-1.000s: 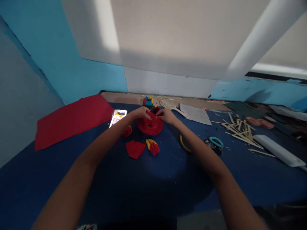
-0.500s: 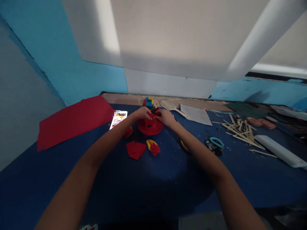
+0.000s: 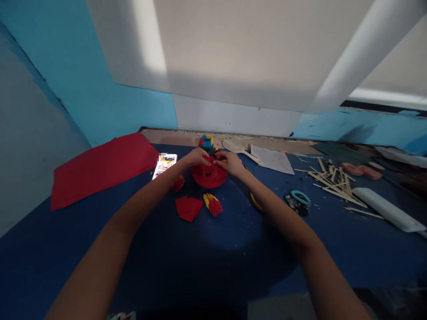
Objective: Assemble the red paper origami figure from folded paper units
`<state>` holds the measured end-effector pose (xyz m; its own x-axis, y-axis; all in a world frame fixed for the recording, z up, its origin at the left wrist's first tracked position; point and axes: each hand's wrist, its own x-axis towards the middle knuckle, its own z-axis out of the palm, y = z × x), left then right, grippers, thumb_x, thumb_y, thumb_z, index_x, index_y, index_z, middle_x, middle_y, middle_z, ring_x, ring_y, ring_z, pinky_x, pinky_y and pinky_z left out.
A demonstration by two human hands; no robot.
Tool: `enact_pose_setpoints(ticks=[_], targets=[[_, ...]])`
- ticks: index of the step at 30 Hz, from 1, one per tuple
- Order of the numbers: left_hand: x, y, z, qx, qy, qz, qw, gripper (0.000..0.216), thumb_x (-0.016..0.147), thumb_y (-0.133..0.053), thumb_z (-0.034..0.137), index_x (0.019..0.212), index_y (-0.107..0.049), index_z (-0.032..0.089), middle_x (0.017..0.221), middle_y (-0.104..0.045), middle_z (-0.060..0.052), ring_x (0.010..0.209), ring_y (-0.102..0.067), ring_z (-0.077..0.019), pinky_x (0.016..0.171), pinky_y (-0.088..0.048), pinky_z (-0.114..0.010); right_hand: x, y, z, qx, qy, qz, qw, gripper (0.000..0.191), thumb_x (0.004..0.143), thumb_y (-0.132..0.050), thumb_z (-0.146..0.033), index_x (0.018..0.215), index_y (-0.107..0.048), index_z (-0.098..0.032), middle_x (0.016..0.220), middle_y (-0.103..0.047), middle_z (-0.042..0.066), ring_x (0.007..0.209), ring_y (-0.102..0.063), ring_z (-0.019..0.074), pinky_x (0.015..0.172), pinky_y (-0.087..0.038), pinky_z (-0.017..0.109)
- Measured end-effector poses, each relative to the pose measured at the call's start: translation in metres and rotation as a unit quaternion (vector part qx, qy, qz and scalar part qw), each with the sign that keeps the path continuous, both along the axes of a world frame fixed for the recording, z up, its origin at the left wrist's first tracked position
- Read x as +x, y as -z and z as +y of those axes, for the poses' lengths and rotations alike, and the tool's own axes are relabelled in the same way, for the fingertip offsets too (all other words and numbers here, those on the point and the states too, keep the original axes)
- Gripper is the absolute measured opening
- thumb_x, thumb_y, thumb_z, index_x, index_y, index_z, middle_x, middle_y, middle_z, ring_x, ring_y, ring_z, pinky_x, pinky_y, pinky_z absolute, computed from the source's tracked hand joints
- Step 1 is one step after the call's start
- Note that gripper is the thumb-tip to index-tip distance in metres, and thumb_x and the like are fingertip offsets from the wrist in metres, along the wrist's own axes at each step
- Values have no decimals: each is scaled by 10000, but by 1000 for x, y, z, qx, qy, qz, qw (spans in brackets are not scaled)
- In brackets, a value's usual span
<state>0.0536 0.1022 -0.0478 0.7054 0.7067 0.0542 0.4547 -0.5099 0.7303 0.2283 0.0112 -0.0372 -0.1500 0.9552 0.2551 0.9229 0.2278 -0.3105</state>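
A round red folded-paper piece with a ridged rim and a small dark gap in its middle sits on the blue table. My left hand grips its far left edge, fingers bent. On the far right edge, my right hand pinches the same piece. Exactly what lies between the fingertips is too small to make out. Just nearer lie a red and yellow bundle of folded paper and loose red paper pieces. Behind my hands stands a multicoloured folded-paper ball.
At the left are a large red sheet and a lit phone. Toward the back lie a cream hairbrush and white paper. Thin wooden sticks, a turquoise ring and a long white object are on the right.
My fingers have shifted slightly on the red piece, with the right hand's fingers a little more spread. The red piece has moved very slightly to the right.
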Motion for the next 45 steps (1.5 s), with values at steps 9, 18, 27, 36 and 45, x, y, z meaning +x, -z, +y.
enact_pose_setpoints(ticks=[9, 18, 27, 36, 45], targets=[[1, -1, -6, -38, 2, -22, 999, 234, 565, -758, 318, 647, -727, 101, 499, -468, 52, 546, -372, -84, 543, -229, -240, -16, -3, -2, 1, -4, -88, 996, 241, 864, -610, -175, 1056, -756, -163, 1070, -759, 114, 1003, -683, 243, 886, -455, 319], [-6, 2, -8, -66, -30, -42, 997, 172, 584, -763, 250, 663, -689, 116, 540, -523, 46, 540, -438, -89, 533, -277, -225, 14, 11, 11, -46, 28, 118, 992, 216, 860, -643, -250, 952, -766, -98, 877, -765, 89, 762, -656, 155, 668, -427, 233], [2, -3, -9, -65, 27, -36, 997, 271, 586, -733, 123, 857, -724, 126, 796, -709, -13, 748, -620, -153, 700, -451, -246, 7, 5, -1, -27, 12, 76, 997, 189, 863, -612, -202, 912, -784, -140, 834, -763, 60, 715, -632, 134, 652, -403, 228], [6, -4, -5, -46, 36, 0, 998, 199, 590, -721, 92, 777, -672, 140, 676, -669, 21, 651, -602, -125, 636, -430, -221, -4, -7, -10, -80, 49, 0, 996, 237, 874, -662, -297, 1030, -775, -159, 981, -775, 73, 847, -688, 167, 715, -447, 228], [5, -6, -10, -19, 3, 13, 1000, 133, 585, -740, 246, 610, -691, 124, 509, -527, 38, 563, -469, -110, 554, -301, -238, -19, -7, -14, -13, 82, -144, 986, 286, 925, -533, -281, 1072, -755, -177, 1067, -751, 168, 991, -699, 279, 824, -477, 340]])
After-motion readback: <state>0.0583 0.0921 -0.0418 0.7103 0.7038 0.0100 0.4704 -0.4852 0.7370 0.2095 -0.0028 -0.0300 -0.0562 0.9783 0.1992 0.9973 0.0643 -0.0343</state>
